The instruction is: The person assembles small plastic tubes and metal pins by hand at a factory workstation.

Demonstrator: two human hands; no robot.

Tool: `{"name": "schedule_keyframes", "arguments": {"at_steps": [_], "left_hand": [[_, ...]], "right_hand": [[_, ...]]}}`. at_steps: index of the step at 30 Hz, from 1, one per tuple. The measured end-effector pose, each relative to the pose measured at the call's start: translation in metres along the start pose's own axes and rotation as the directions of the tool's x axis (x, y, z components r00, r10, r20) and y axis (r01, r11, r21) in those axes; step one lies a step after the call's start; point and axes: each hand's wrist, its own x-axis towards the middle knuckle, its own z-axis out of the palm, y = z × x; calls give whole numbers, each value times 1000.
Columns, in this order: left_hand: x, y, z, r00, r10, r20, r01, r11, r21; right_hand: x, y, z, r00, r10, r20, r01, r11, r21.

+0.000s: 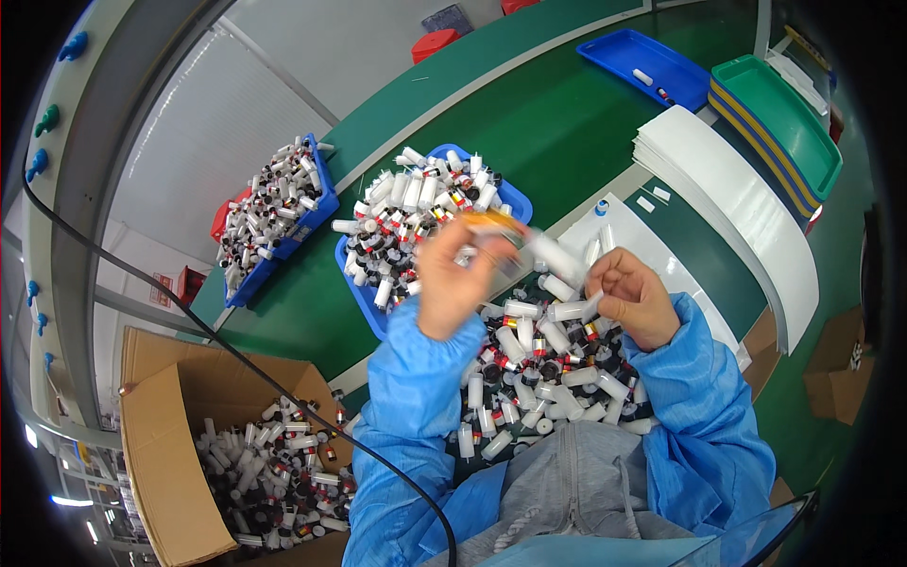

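My left hand [461, 269] is closed on a white cylinder [556, 259] with an orange and dark end, blurred by motion. The cylinder's white end points toward my right hand [635, 295]. There, thumb and fingers pinch a small whitish flat piece [592, 304], partly hidden by the fingertips. Beneath both hands spreads a pile of similar white cylinders [543, 369] with black, red and yellow ends. A few more white cylinders [592, 251] stand just beyond my right hand, close to a small blue-capped item [602, 207].
Two blue trays [515, 200] [326, 180] heaped with cylinders stand at the left. A cardboard box [156, 444] holds more. White sheets [727, 180], stacked green trays [803, 123] and a blue tray [614, 47] are at the right. A black cable [283, 383] crosses the view.
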Motion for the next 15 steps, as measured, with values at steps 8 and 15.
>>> {"name": "schedule_keyframes", "arguments": {"at_steps": [8,15], "left_hand": [[24,-66,-112,917,215,-336,251,342,905],[27,-32,-43,949,300,96,-273,632,726]], "right_hand": [[11,-2,6,960,-48,-277,67,996,58],[11,-1,0,902,-187,-390,230,971,68]]}}
